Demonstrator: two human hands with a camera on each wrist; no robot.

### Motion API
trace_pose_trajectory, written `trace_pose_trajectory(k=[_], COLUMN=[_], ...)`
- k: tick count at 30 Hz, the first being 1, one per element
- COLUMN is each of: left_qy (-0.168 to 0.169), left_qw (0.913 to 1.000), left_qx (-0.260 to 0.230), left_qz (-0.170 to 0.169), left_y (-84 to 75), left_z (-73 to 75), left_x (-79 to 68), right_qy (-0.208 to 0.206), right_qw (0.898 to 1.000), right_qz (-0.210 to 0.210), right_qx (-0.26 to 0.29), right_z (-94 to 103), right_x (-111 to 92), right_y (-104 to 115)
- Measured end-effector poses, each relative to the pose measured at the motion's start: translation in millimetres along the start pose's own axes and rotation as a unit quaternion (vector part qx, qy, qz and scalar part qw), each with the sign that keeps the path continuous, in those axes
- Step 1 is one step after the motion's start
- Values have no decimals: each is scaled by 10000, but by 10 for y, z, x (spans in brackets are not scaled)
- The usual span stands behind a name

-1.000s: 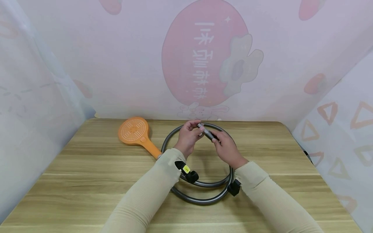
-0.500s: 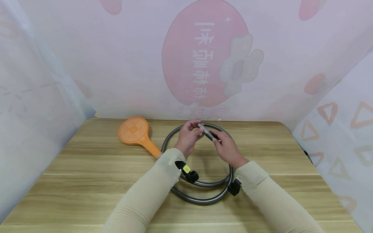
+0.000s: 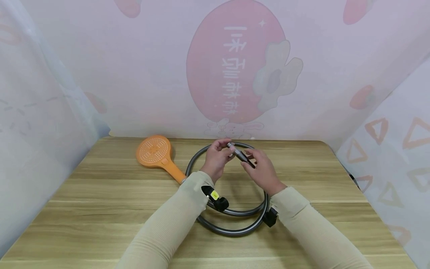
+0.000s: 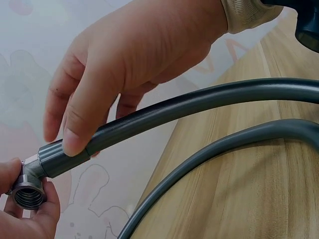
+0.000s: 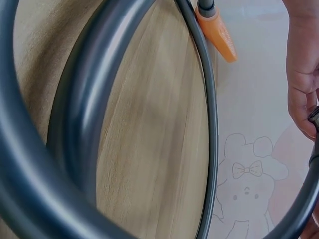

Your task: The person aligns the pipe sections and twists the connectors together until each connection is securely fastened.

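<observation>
My left hand (image 3: 216, 160) pinches a small metal elbow fitting (image 4: 27, 185), its threaded opening showing in the left wrist view. A dark grey shower hose (image 3: 231, 233) runs from that fitting, its end collar (image 4: 60, 160) seated against the metal. Around the collar are the fingers of my right hand (image 3: 264, 173), with the thumb on its near side. Most of the right hand falls outside the right wrist view. From the raised end, the hose loops round on the table and reaches an orange shower head (image 3: 154, 151) lying at the back left.
The wooden table (image 3: 100, 213) carries the coiled hose and the shower head. A pink and white printed curtain (image 3: 151, 74) hangs behind its far edge and along both sides. A black wrist camera (image 3: 220, 203) sits at my left cuff, over the coil.
The right hand's fingers have loosened and spread slightly, sliding back along the hose so more of its dark end shows. My left hand stays in place on the elbow fitting.
</observation>
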State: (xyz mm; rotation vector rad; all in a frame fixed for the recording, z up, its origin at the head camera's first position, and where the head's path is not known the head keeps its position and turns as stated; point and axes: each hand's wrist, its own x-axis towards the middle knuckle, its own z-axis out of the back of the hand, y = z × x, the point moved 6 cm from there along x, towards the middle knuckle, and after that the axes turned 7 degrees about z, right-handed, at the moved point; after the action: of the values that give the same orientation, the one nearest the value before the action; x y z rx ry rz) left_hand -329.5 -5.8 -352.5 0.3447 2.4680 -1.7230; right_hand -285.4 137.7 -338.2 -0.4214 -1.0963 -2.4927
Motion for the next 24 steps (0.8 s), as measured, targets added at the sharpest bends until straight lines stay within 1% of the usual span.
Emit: trace_pose_trajectory(k=[5,12,17,24], left_qy=[-6,6,6,3], left_qw=[10000,10000,10000,10000], left_qx=[-23,-74,-64,-55], left_qz=[-8,8,19,11], left_y=[-4,-12,-15,-19], left_z=[4,-7,-12,-15], left_x=[1,-2,-5,-16], right_qy=[-164,-83,-118,-271], right_qw=[9994,9988,9984,9981], right_qz=[196,307,304,322], right_qx=[-214,-377,-454,-450], right_z=[21,-3,-20,-27], right_x=[-9,-17,-20,-20], right_y=[49,82,78,78])
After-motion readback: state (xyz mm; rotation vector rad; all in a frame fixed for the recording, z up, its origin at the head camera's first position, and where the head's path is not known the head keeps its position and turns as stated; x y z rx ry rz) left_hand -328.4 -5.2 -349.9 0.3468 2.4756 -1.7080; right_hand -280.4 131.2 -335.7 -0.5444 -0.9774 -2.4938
